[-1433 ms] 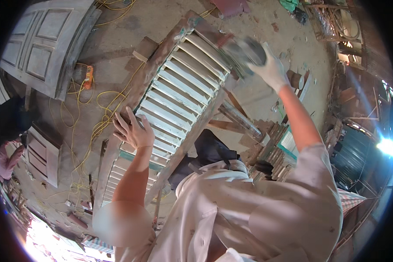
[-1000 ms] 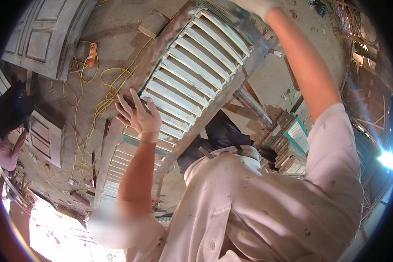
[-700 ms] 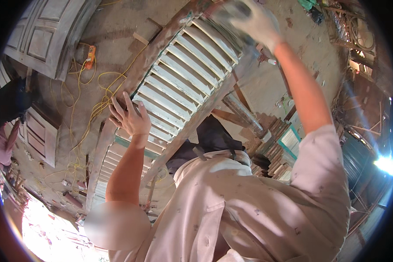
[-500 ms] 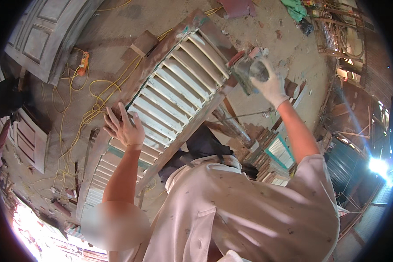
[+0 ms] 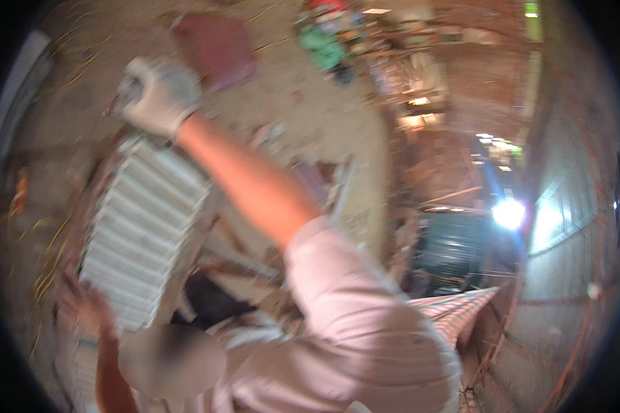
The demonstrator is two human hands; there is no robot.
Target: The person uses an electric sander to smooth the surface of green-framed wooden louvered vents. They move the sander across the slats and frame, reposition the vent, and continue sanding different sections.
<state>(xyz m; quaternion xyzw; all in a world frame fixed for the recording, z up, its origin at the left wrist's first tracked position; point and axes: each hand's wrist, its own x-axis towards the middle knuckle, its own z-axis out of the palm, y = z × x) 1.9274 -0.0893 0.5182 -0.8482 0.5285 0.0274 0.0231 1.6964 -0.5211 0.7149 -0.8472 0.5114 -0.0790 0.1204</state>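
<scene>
My right hand [image 5: 160, 96], in a pale glove, is closed round a dark hand tool [image 5: 127, 93] that looks like a palm sander, though motion blurs it. It is at the far end of a long wooden louvred shutter [image 5: 141, 220], whose slats are whitish within a brown frame. My left hand [image 5: 86, 303] is bare and blurred, its fingers spread against the shutter's left side near the lower slats. It holds nothing that I can see.
A maroon sheet [image 5: 217, 49] lies on the dirt floor beyond the shutter. Yellow cord [image 5: 46, 268] runs along the left, near an orange object [image 5: 22, 189]. A green cloth [image 5: 322, 47] lies among clutter at the far side. A dark ribbed sheet [image 5: 448, 248] stands at right.
The view has swung right, so the shutter and both hands appear farther left. My right hand has moved from the shutter's right side to its far end, still gripping the tool. My left hand stays on the shutter.
</scene>
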